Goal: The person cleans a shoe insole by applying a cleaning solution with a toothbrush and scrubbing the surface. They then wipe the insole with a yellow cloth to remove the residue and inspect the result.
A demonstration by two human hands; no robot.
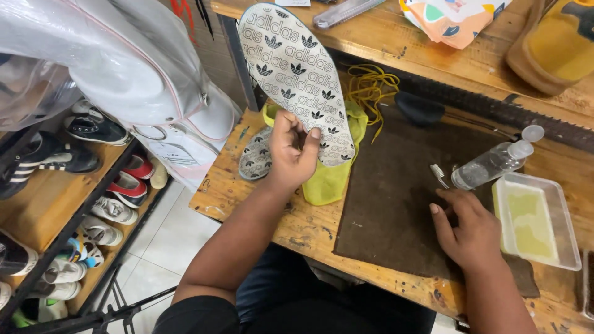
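While the left hand (pixel 292 151) pinches the insole's (pixel 297 74) heel end, most rises above; right hand (pixel 470 232) rests loose.

A clear plastic bottle (pixel 493 163) with a flip cap lies on its side at the right edge of the dark mat, just beside a shallow clear plastic tub (pixel 536 219) holding a pale yellow liquid. Near the top edge, a soft pouch or wrapper (pixel 453 18) printed in orange, teal and cream rests on the upper wooden shelf, though it is cut off by the frame. A white tag (pixel 176 154) with small dark print hangs from the clear plastic bag at left.
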